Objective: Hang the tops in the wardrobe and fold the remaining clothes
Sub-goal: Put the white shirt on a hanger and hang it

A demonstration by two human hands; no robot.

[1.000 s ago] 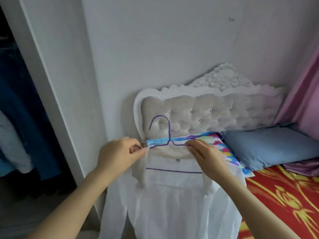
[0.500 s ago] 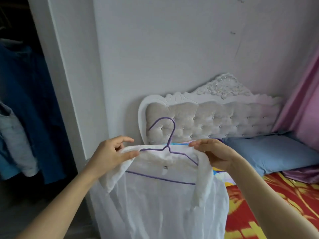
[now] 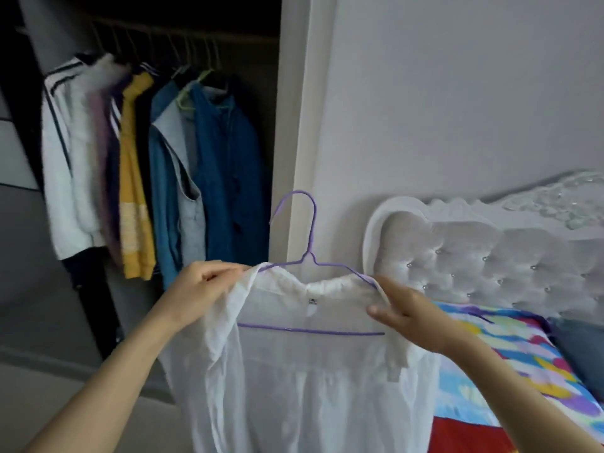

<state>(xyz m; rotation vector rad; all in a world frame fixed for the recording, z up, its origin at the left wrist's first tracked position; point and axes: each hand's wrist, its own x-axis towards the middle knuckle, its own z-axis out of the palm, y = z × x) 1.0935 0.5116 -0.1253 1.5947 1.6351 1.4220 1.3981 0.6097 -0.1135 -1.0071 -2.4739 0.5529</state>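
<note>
Holding the white top [image 3: 304, 387] on the purple wire hanger [image 3: 313, 230], I kept it in the air between the open wardrobe [image 3: 291, 125] and the tufted headboard [image 3: 490, 266].

My left hand [image 3: 202, 286] was curled, thumb and fingertips pinching the top's left shoulder at the hanger's end. My right hand [image 3: 411, 318] gripped the right shoulder, thumb beneath and partly bent fingers over the fabric.

The hook stood upright and touched nothing. Hung garments [image 3: 209, 178] filled the wardrobe rail. A patterned pillow [image 3: 490, 348] lay below the headboard.
</note>
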